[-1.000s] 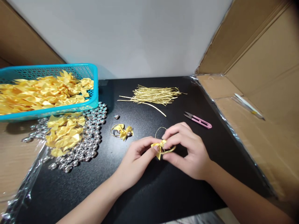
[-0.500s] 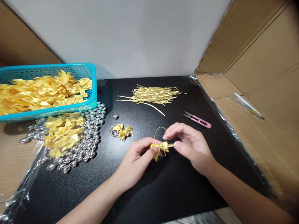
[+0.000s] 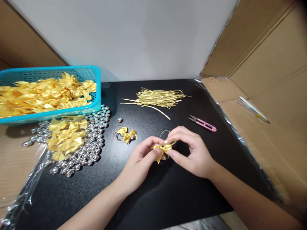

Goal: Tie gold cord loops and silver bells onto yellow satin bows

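A yellow ribbon bow (image 3: 166, 148) is pinched between the thumb and fingers of my left hand (image 3: 145, 155), just above the black table. My right hand (image 3: 192, 151) closes in on the bow's right side, its thumb tip against the ribbon. A gold cord (image 3: 173, 140) arches in a small loop over the bow between my right thumb and fingers. Its end is hidden by the fingertips. Another thin stretch of cord curves up behind the hands. To the left lie yellow bows with gold cord and silver bells (image 3: 127, 135).
A blue basket (image 3: 98, 92) of yellow bows stands at the back left. Before it, more bows (image 3: 68, 135) lie among many silver bells (image 3: 92, 150). A lone bell (image 3: 119, 120), gold cords (image 3: 159, 97) and pink thread snips (image 3: 203, 124) lie farther back. Cardboard (image 3: 268, 80) borders the right.
My right hand has moved left to the bow, and the gold cord it handles now bends into a loop above the ribbon. My left hand keeps its hold on the bow.
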A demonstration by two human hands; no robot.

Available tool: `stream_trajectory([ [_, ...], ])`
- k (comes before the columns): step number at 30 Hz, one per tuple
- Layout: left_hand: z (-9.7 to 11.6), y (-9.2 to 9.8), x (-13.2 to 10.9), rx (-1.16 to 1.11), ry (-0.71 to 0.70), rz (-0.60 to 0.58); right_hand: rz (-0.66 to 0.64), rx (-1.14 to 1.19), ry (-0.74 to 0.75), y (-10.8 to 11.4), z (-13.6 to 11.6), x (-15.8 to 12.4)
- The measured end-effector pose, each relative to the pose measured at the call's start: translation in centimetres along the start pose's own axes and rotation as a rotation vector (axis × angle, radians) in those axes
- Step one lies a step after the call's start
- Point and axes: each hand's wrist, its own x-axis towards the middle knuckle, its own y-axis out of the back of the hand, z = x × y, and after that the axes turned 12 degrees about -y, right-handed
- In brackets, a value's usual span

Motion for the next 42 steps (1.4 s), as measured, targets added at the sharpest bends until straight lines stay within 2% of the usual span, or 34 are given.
stream_trajectory([
  [6,-0.2,-0.1,-0.2,-0.035,-0.027,0.018,0.055,-0.072,0.045,-0.4,0.2,-0.1],
  [16,-0.2,-0.2,-0.2,-0.045,-0.039,0.017,0.055,-0.072,0.072,-0.5,0.0,-0.1],
  [22,-0.1,-0.3,0.0,-0.092,-0.036,0.027,0.012,-0.016,0.016,0.0,0.2,0.0],
  [24,-0.2,-0.2,-0.1,-0.059,-0.041,0.047,0.059,-0.035,-0.032,1.1,0.6,0.3],
  [27,-0.3,-0.1,-0.1,-0.037,-0.035,0.074,0.262,-0.181,-0.151,3.0,1.1,0.9],
  [29,-0.4,-0.1,-0.1,-0.042,-0.028,0.077,0.297,-0.250,-0.139,3.5,1.1,1.2],
  [33,-0.5,-0.3,-0.1,-0.044,-0.039,0.092,0.130,-0.128,0.124,2.0,0.3,0.8],
  [35,-0.5,-0.3,-0.1,-0.035,-0.052,0.094,0.113,-0.086,0.049,0.8,0.1,0.4],
  [38,-0.5,-0.3,-0.1,-0.060,-0.049,0.050,0.076,0.015,-0.193,-0.3,0.2,-0.1],
  [42,-0.5,-0.2,-0.1,-0.080,-0.069,0.010,-0.014,0.139,-0.260,-0.5,0.2,-0.2],
])
